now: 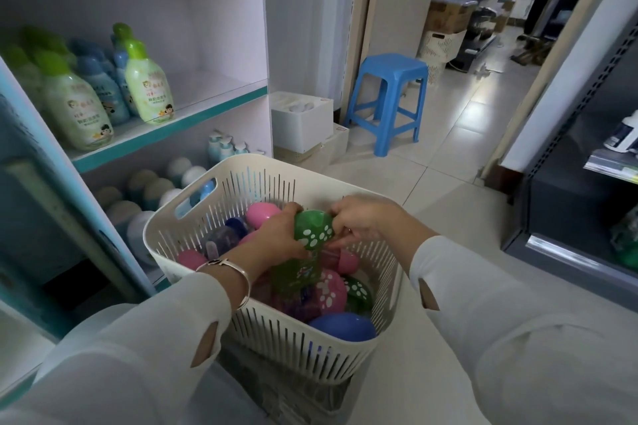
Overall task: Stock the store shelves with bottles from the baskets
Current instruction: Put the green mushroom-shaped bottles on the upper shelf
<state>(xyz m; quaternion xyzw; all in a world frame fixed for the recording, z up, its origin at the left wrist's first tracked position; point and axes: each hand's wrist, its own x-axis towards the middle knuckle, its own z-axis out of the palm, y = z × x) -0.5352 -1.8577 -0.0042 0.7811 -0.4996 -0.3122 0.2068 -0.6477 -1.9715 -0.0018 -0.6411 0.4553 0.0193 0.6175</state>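
Note:
A white slatted basket (241, 172) sits in front of me, filled with several pink, green and blue bottles. Both hands are inside it. My left hand (279, 238) and my right hand (362, 221) grip the same green bottle (312, 228) by its cap with white paw prints; its body hangs down into the basket. A pink bottle (331, 290) and a blue cap (341, 326) lie below it. The white shelf unit (172, 126) stands to the left, with green-capped and blue bottles (146, 83) on its middle board.
The lower shelf holds round-capped bottles (152, 186) and pump bottles (224, 148). White boxes (300, 121) and a blue stool (390, 97) stand on the tiled floor behind the basket. A dark shelving unit (587, 183) lines the right side.

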